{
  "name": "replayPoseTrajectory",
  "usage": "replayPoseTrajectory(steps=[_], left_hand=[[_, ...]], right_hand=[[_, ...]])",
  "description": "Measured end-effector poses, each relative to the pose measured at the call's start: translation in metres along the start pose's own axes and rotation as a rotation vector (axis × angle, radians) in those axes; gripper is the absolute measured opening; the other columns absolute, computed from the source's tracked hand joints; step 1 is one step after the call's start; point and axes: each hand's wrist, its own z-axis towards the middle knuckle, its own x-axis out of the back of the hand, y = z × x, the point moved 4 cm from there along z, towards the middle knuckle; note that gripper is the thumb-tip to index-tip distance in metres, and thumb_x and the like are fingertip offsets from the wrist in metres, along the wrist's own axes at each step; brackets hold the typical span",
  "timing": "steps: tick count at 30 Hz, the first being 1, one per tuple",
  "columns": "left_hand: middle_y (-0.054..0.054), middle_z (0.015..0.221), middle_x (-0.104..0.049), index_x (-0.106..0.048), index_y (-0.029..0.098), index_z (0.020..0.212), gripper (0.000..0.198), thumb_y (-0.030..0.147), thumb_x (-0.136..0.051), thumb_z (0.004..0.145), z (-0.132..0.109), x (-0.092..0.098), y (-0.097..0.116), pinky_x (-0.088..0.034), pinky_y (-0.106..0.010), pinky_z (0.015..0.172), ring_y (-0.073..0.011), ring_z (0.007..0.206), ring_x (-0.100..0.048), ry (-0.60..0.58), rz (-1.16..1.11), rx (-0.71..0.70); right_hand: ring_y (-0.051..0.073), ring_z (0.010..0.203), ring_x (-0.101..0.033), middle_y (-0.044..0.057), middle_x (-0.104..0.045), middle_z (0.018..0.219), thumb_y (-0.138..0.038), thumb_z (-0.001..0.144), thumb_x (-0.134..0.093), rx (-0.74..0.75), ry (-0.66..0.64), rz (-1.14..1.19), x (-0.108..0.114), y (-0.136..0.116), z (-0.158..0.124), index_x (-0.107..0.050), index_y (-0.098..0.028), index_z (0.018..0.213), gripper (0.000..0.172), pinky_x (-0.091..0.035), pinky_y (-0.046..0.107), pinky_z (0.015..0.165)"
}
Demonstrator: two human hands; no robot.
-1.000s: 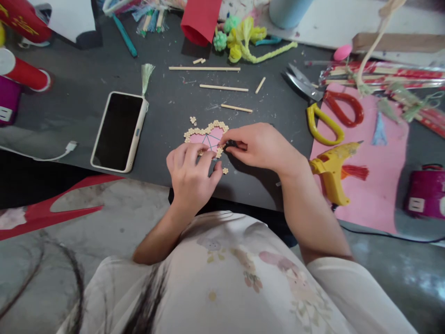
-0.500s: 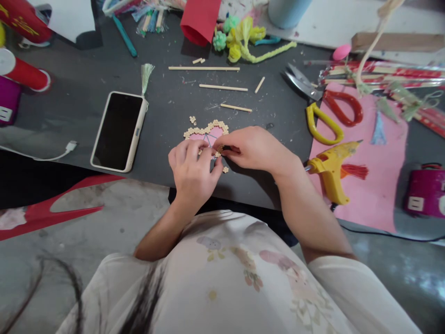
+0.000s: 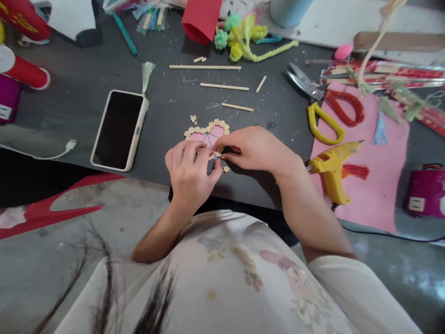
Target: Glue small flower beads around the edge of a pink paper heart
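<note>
A pink heart (image 3: 199, 137) with a border of small pale beads or cut stick pieces and thin blue lines across it lies near the table's front edge. My right hand (image 3: 252, 147) pinches its lower right edge between thumb and fingers; the exact grip is partly hidden. Curved over the lower left side is my left hand (image 3: 191, 169), its fingertips at the heart and its thumb apart from the forefinger. The heart's lower tip shows between both hands. A small bead cluster (image 3: 226, 169) lies just below, and another cluster (image 3: 193, 119) sits above the heart's left lobe.
Several thin wooden sticks (image 3: 224, 86) lie beyond the heart. At left is a phone (image 3: 116, 130). To the right are scissors (image 3: 327, 99), a yellow glue gun (image 3: 332, 171) and pink sheet (image 3: 375, 195). A red paper piece (image 3: 200, 21) and yellow braided craft (image 3: 246, 39) stand behind.
My left hand has drawn slightly left, and the gap between its thumb and forefinger looks a little wider. My right hand stays at the heart's edge almost unmoved.
</note>
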Motion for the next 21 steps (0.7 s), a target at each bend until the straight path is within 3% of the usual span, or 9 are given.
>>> replayPoseTrajectory(steps=[13, 21], left_hand=[[-0.006, 0.109, -0.068, -0.071, 0.026, 0.093, 0.012, 0.023, -0.065, 0.083, -0.0012, 0.001, 0.0004, -0.038, -0.046, 0.102, -0.0272, 0.112, -0.058, -0.017, -0.01, -0.05], [-0.006, 0.105, -0.07, -0.07, 0.024, 0.09, 0.008, 0.023, -0.064, 0.085, 0.0012, -0.0005, 0.0031, -0.041, -0.044, 0.099, -0.026, 0.108, -0.059, 0.046, 0.02, -0.064]], right_hand=[[0.018, 0.077, -0.063, 0.003, -0.075, 0.09, -0.019, 0.084, -0.056, -0.042, 0.046, -0.027, 0.0017, 0.0043, -0.0002, -0.073, -0.022, 0.105, 0.027, -0.032, 0.028, 0.064], [0.019, 0.082, -0.065, 0.004, -0.076, 0.094, -0.02, 0.089, -0.052, -0.025, 0.043, -0.064, -0.0009, 0.0051, 0.0007, -0.074, -0.023, 0.102, 0.026, -0.034, 0.029, 0.067]])
